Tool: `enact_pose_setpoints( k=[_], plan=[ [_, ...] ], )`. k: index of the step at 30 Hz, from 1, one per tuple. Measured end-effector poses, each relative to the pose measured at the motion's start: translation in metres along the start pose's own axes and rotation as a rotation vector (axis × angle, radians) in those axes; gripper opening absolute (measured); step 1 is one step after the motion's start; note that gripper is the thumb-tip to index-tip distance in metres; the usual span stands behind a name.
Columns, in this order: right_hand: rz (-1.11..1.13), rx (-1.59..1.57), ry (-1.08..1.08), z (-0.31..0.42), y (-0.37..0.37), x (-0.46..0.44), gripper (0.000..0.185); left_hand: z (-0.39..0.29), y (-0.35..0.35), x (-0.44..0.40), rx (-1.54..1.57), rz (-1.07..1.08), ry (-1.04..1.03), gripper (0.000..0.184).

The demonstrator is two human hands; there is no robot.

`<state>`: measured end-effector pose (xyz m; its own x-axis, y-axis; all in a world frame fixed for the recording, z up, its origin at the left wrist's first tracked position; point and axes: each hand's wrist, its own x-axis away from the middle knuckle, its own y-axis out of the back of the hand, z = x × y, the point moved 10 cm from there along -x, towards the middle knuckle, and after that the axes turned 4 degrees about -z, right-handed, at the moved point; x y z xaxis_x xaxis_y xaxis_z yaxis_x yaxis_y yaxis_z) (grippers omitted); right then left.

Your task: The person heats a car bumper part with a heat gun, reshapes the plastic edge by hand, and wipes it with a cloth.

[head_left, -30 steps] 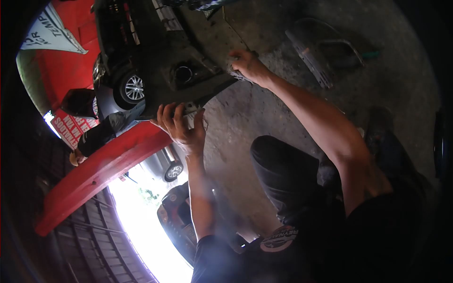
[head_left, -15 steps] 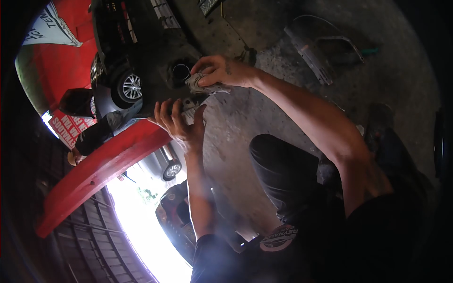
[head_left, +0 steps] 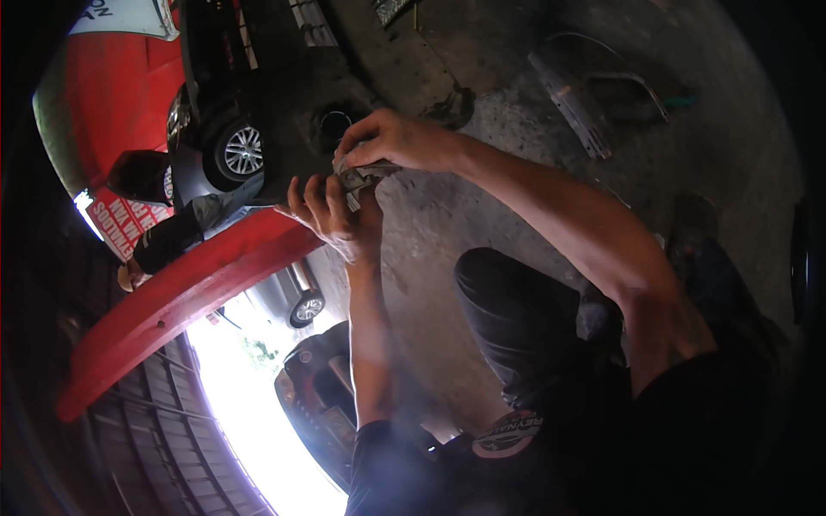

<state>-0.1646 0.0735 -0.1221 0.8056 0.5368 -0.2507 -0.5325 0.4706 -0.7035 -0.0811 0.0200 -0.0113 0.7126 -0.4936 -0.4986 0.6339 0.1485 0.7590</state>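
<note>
My right hand (head_left: 391,142) is closed on a crumpled grey rag (head_left: 348,168), pressing it near the end of a dark car panel with a round opening (head_left: 297,129). My left hand (head_left: 331,215) is just below the rag, with bent, slightly separated fingers around the panel's end, beside a long red curved part (head_left: 194,284). The fingertips touch the dark surface near where it meets the red part. Both hands are close together, and the rag partly hides the panel's edge between them.
Another person (head_left: 176,236) in dark clothing is beyond the red part. A car wheel (head_left: 241,150) stands behind the panel. A loose door-frame-like part (head_left: 576,112) lies on the concrete floor (head_left: 456,284). A dark vehicle (head_left: 323,396) is at the lower left near bright daylight.
My right hand and the rag have moved slightly down and left, closer to my left hand. My left thumb has lowered toward the panel's end. The view has shifted slightly.
</note>
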Motion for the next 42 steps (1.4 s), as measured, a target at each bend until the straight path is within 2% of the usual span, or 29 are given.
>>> enact_pose_setpoints(
  k=[3, 7, 9, 13, 16, 19, 22, 25, 28, 31, 33, 35, 38, 42],
  plan=[
    [-0.062, -0.221, 0.032, -0.009, 0.005, 0.000, 0.032, -0.003, -0.002, -0.007, 0.006, -0.025, 0.021, 0.044],
    [-0.078, 0.028, 0.023, -0.025, 0.006, -0.006, 0.031, 0.005, -0.002, -0.005, 0.020, -0.044, 0.065, 0.043],
    [-0.091, 0.142, 0.014, -0.020, 0.013, -0.003, 0.031, 0.000, -0.003, -0.011, -0.004, -0.047, 0.058, 0.049],
    [-0.093, -0.099, 0.165, 0.008, 0.001, 0.010, 0.030, -0.002, -0.006, -0.006, -0.021, -0.073, 0.020, 0.055],
    [-0.092, -0.210, 0.099, -0.010, 0.004, 0.013, 0.030, -0.002, -0.005, -0.005, -0.018, -0.056, 0.020, 0.058],
    [-0.090, 0.197, -0.026, -0.027, 0.010, 0.005, 0.030, -0.001, 0.001, -0.006, 0.019, -0.025, 0.054, 0.059],
    [-0.238, 0.269, 0.104, -0.025, 0.027, 0.014, 0.031, -0.001, -0.003, -0.013, 0.011, 0.044, 0.078, 0.057],
    [-0.575, -0.173, 0.130, -0.044, 0.079, 0.034, 0.034, 0.001, -0.003, -0.015, 0.069, 0.066, 0.084, 0.055],
    [-0.919, -0.009, 0.201, -0.064, 0.137, 0.076, 0.039, -0.004, 0.010, -0.027, 0.072, 0.182, 0.047, 0.045],
    [-1.017, -0.335, -0.028, -0.083, 0.086, 0.113, 0.041, 0.002, 0.014, -0.036, 0.142, 0.237, 0.003, 0.032],
    [-0.899, -0.478, -0.097, -0.131, 0.059, 0.103, 0.038, 0.005, 0.014, -0.042, 0.199, 0.286, -0.005, 0.028],
    [-0.908, -0.597, -0.143, -0.123, 0.011, 0.087, 0.037, 0.007, 0.014, -0.045, 0.235, 0.302, 0.023, 0.021],
    [-0.804, -0.796, -0.027, -0.092, -0.023, 0.045, 0.036, 0.009, 0.014, -0.046, 0.263, 0.332, 0.056, 0.021],
    [-0.857, -0.825, 0.001, -0.041, -0.058, 0.053, 0.035, 0.014, 0.014, -0.055, 0.332, 0.379, 0.110, 0.024]
  ],
)
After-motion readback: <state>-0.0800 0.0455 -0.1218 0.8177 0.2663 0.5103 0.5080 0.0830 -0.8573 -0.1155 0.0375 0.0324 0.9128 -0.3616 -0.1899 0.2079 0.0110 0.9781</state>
